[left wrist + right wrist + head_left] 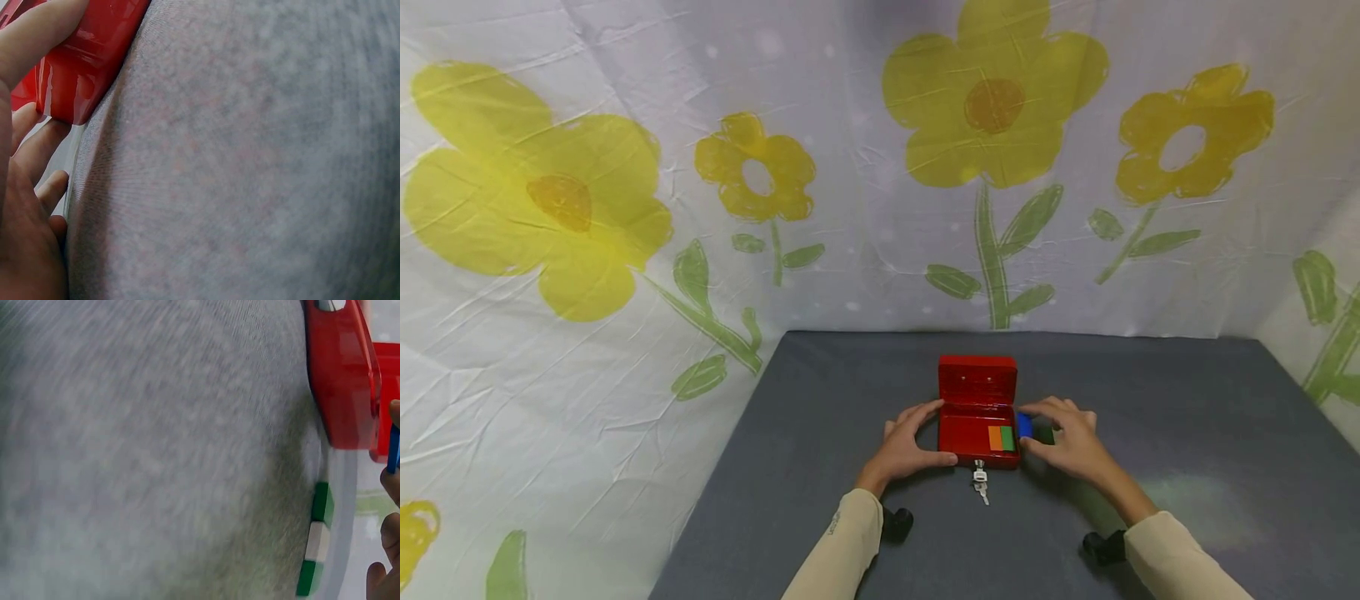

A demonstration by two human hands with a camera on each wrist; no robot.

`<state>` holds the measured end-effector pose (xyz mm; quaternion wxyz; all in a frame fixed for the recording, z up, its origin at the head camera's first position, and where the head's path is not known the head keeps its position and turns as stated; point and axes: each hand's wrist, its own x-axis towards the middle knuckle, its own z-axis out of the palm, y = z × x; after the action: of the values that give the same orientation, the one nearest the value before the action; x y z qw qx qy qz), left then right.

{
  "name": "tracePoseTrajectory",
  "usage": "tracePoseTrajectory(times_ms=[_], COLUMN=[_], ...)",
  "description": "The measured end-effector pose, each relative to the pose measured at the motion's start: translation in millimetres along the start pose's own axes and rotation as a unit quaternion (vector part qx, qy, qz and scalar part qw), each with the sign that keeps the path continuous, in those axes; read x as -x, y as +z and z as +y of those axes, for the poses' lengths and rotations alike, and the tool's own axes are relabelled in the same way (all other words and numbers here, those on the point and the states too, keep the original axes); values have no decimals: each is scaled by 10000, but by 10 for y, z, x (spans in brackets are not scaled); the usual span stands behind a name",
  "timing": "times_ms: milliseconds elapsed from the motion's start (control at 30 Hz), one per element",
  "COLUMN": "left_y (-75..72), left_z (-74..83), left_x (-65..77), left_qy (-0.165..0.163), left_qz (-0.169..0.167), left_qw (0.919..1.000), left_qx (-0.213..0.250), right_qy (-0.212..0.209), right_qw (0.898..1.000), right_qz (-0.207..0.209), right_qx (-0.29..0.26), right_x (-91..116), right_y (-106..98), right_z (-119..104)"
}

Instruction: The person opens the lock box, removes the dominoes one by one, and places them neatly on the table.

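Note:
A small red cash box [958, 432] stands on the table with its lid [977, 382] raised. My left hand [908, 443] grips its left side, thumb at the front corner and fingers toward the back; the left wrist view shows the thumb lying along the red wall [94, 53]. Between thumb and fingertips, my right hand [1071, 440] pinches a blue block [1025, 425] right by the box's right wall. Inside the box, an orange block [995, 438] and a green block [1007, 438] lie side by side at the right. Keys [981, 478] hang from the front lock.
Beyond the right hand, a green-and-white striped piece [317, 540] rests on the dark grey table [820, 417]. Black wrist devices [897, 525] are worn under both sleeves. A flower-printed cloth [865, 275] hangs behind the table's back edge.

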<state>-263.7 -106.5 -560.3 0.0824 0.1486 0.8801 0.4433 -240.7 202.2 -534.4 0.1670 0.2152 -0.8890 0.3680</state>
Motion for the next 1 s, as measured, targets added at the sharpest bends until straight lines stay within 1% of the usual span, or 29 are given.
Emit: tracePoseTrajectory(times_ms=[167, 333, 700, 1000], left_y=[14, 19, 20, 24], left_z=[5, 13, -23, -28], left_x=[-14, -21, -19, -33], left_qy=[-110, -199, -105, -56], left_qz=[-11, -21, -54, -43], left_qw=[9999, 9998, 9999, 10000], left_qx=[-62, -94, -69, -28], right_qy=[121, 232, 406, 585], right_qw=[9998, 9995, 9977, 9955], right_qz=[88, 88, 88, 86], right_qx=[108, 220, 539, 742], right_x=[54, 124, 271, 335], right_y=[-71, -153, -271, -386], right_z=[57, 138, 294, 384])
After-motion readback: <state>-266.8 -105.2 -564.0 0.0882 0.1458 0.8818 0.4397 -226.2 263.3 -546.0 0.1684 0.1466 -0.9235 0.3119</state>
